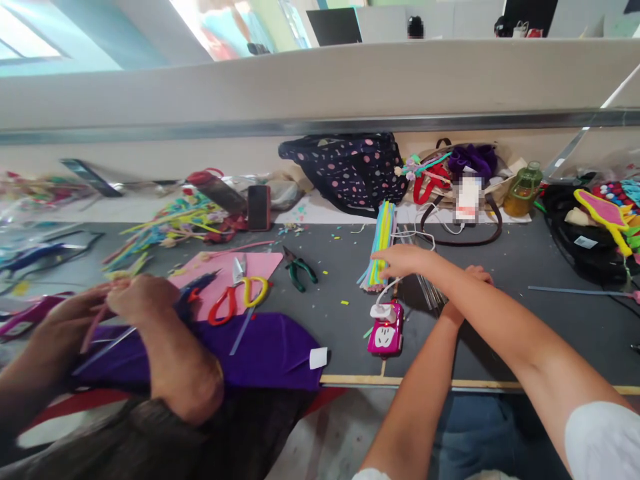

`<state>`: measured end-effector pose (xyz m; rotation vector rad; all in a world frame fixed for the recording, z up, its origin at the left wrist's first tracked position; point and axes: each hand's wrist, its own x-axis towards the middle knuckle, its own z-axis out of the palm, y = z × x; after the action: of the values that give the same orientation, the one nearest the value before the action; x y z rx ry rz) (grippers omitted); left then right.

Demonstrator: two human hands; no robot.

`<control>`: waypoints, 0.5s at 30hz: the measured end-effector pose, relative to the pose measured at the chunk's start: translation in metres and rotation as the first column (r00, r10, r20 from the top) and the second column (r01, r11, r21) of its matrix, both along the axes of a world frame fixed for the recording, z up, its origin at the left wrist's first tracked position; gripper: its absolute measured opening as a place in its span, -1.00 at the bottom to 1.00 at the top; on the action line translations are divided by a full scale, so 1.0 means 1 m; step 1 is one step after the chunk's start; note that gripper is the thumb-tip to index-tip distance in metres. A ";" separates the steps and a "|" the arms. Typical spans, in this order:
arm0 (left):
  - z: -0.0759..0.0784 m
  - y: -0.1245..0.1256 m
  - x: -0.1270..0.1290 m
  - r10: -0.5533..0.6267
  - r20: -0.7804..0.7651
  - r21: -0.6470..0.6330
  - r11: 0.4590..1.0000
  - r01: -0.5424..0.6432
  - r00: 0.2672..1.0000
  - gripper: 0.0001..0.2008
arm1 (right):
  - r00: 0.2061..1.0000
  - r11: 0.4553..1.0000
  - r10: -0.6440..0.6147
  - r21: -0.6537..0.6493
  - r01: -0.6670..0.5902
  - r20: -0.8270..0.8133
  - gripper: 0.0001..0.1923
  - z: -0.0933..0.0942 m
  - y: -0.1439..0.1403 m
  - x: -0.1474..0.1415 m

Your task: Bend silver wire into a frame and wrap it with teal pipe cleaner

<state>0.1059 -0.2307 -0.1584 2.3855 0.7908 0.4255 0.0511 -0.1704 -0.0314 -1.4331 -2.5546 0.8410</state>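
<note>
My right forearm crosses over my left. The fingers of my right hand reach onto a bundle of pastel pipe cleaners, slightly apart at its right edge. Beyond that forearm, only part of my left hand shows, low over the dark tabletop; most of its fingers are hidden. Several thin metal rods lie between my two hands, partly covered by my right arm. Just in front of the bundle is a pink power socket block with a white charger plugged in.
At left, a co-worker's hands work with a pink strip. Scissors, green-handled pliers and purple cloth lie between us. A dotted bag, a phone on a cable and a bottle stand behind.
</note>
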 end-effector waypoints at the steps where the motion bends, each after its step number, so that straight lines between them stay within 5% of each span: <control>1: 0.000 0.001 0.000 -0.027 -0.004 -0.002 1.000 0.027 1.000 -0.85 | 1.000 0.999 0.016 -0.051 -0.017 -0.012 -0.60 -0.005 0.003 -0.006; 5: -0.002 0.003 0.000 -0.025 -0.036 -0.004 1.000 0.025 0.999 -0.88 | 1.000 0.992 0.007 -0.125 -0.010 -0.027 -0.59 -0.025 0.010 -0.025; 8: -0.004 0.002 0.000 -0.012 -0.043 0.001 1.000 0.012 0.999 -0.89 | 0.998 0.990 -0.063 -0.125 0.059 -0.030 -0.83 -0.030 0.013 -0.030; 13: -0.002 0.005 -0.001 -0.044 -0.027 -0.008 0.999 0.044 0.999 -0.87 | 0.953 0.965 -0.253 -0.115 0.236 -0.167 -0.57 -0.013 0.017 -0.017; 15: -0.002 0.006 -0.002 -0.056 -0.021 -0.011 0.998 0.056 0.998 -0.86 | 0.847 0.921 -0.383 -0.223 0.319 -0.369 -0.51 -0.001 0.017 -0.009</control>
<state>0.1044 -0.2250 -0.1602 2.3999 0.7323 0.3727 0.0418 -0.1534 -0.0325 -1.5098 -1.8819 1.1451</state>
